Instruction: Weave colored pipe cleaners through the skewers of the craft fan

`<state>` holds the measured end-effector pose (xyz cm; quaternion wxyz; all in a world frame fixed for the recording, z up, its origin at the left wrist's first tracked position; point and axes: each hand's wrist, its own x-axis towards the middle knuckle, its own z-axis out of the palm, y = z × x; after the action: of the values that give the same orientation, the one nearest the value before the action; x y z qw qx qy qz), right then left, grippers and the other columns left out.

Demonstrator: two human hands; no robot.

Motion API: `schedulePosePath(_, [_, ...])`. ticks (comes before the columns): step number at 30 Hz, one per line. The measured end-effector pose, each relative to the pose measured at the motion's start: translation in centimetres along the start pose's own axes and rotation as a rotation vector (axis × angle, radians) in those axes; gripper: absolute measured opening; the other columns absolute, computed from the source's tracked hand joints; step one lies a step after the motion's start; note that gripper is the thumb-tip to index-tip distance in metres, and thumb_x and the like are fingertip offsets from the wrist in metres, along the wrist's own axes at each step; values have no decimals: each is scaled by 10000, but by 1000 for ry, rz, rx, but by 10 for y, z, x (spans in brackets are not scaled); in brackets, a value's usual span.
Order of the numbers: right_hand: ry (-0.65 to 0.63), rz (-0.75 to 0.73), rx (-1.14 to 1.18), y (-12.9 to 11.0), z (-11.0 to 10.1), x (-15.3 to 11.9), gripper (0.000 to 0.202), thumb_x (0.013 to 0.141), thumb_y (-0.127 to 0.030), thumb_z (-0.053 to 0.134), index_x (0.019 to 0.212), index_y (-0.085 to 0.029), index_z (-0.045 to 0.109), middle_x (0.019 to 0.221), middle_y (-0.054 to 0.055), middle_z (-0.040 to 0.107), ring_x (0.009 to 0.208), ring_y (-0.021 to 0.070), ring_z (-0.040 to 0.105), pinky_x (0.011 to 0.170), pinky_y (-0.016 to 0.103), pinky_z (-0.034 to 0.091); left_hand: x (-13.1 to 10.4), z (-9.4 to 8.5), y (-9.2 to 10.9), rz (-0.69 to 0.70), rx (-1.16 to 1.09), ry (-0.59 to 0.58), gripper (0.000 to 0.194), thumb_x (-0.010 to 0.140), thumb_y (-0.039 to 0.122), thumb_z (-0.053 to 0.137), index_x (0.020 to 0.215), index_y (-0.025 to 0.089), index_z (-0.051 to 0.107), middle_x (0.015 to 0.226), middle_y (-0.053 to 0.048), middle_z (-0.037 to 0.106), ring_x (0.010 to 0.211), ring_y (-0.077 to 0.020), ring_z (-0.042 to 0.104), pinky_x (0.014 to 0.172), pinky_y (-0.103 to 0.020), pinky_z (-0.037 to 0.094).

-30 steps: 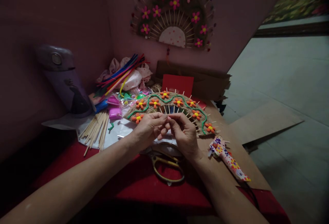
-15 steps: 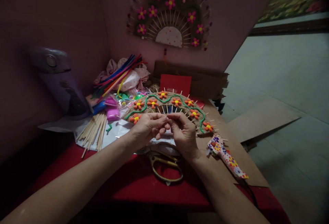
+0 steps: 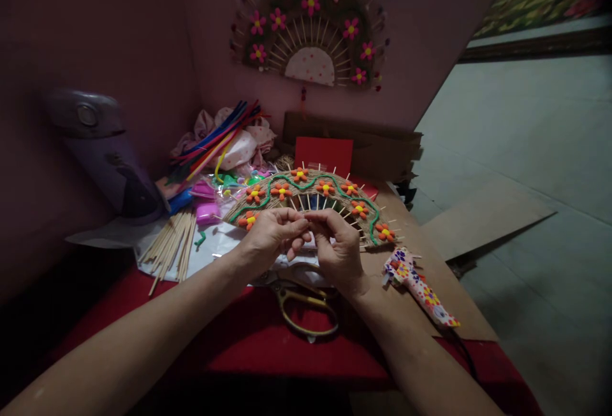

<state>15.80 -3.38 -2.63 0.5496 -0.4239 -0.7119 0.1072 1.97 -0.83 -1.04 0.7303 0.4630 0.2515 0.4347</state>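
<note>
My left hand point(image 3: 272, 237) and my right hand point(image 3: 338, 247) meet at the fingertips in the middle of the view. Both are closed in a pinch, and whatever lies between the fingers is too small or hidden to name. Just behind them lies a twine-wrapped fan shape point(image 3: 310, 185) with orange clay flowers, a wavy green strip and thin sticks poking out. Below my hands, the gold-handled scissors point(image 3: 306, 329) rest with their handles toward me on the red cloth point(image 3: 229, 346). A flower-patterned glue gun point(image 3: 423, 288) lies to the right on cardboard.
Wooden sticks point(image 3: 171, 244), a pink clay pack point(image 3: 207, 213) and coloured strips point(image 3: 222, 136) lie at the left, near a purple bottle point(image 3: 109, 155). A red card point(image 3: 322, 153) stands behind the fan. Another flowered fan point(image 3: 310, 27) hangs on the wall.
The whole view has shifted slightly, with things appearing a little further left. My fingertips have turned slightly against each other; both hands stay pinched together.
</note>
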Motion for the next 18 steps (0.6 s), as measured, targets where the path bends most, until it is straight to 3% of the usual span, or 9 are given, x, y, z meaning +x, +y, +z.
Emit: schedulePosePath(18, [1,-17,-52,-1,-1,2,138,872,-202,470,915,-205,601,828,35,620,756,154,587,689,279,463,-3,1,0,-30,-63,-24,130,706,161,682,761,69,609,679,-43,620,464,-47,512,407,-150,418])
